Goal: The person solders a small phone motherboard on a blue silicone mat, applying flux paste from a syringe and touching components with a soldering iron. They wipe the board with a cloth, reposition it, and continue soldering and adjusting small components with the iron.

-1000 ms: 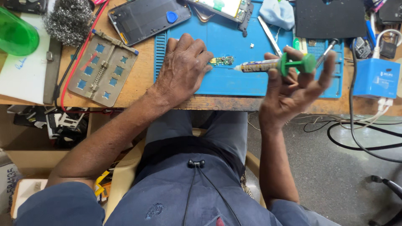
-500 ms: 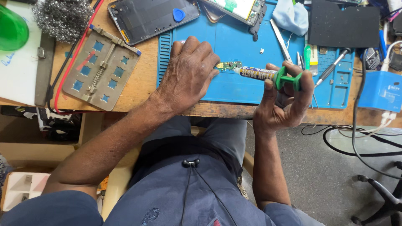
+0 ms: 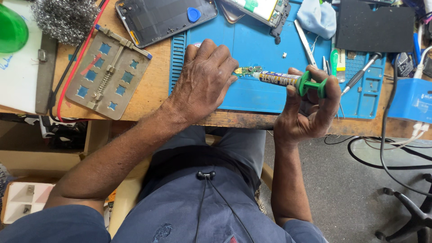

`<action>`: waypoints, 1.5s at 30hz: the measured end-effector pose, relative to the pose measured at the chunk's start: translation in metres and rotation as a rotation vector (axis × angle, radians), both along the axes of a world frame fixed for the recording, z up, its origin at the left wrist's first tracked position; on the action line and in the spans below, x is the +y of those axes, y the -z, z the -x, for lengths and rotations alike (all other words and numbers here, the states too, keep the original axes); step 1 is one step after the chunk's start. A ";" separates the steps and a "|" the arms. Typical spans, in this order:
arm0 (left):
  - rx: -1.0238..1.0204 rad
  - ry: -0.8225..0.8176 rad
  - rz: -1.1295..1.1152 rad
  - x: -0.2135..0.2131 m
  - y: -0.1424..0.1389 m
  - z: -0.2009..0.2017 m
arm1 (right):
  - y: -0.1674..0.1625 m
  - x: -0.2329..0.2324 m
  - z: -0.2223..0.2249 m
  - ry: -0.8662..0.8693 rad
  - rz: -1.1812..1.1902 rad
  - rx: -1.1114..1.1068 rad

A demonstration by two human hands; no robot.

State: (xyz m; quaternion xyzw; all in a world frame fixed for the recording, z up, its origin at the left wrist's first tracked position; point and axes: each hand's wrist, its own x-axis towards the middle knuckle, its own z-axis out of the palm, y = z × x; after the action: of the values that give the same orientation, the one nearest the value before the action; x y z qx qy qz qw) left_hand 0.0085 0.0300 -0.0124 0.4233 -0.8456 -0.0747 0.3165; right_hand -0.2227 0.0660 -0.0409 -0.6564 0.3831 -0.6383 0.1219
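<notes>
My left hand [image 3: 203, 81] lies palm down on the blue work mat [image 3: 252, 45], fingertips pressing a small green circuit board [image 3: 248, 70]. My right hand [image 3: 310, 108] grips a syringe of paste [image 3: 288, 79] with a green plunger, held level. The syringe's tip touches the small board's right end. The part of the board under my left fingers is hidden.
An opened phone body [image 3: 164, 18] with a blue pick lies at the mat's top left, another phone part [image 3: 261, 9] beside it. A metal board holder [image 3: 108, 72] sits left on the wooden bench. Tweezers [image 3: 306, 42], screwdrivers [image 3: 360, 72], a blue box [image 3: 411, 101] and cables lie right.
My right hand has closed on the syringe and brought its tip left onto the small board. My left hand has stayed on the board.
</notes>
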 end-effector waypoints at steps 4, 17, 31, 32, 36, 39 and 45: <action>-0.005 -0.002 0.007 0.000 0.000 0.001 | 0.001 -0.001 0.000 -0.001 -0.007 -0.008; -0.007 -0.006 0.026 0.001 0.004 -0.001 | 0.001 0.002 0.000 0.007 -0.019 -0.010; -0.014 -0.010 0.032 0.000 0.003 -0.001 | 0.000 0.003 0.000 0.044 -0.011 0.009; -0.014 -0.009 0.033 0.000 0.003 -0.001 | 0.000 0.003 0.000 0.043 -0.006 0.009; -0.019 -0.010 0.031 0.002 0.003 -0.001 | 0.002 0.003 0.000 0.044 0.000 0.001; -0.011 -0.008 0.030 0.001 0.004 -0.001 | 0.003 0.004 0.002 0.044 0.002 0.002; -0.001 -0.005 0.031 0.000 0.005 0.000 | 0.004 0.006 0.004 0.039 0.009 0.018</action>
State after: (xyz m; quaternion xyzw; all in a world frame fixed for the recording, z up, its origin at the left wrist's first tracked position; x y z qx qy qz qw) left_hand 0.0088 0.0299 -0.0170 0.4204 -0.8458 -0.0606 0.3229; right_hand -0.2263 0.0723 -0.0445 -0.6552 0.3942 -0.6362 0.1031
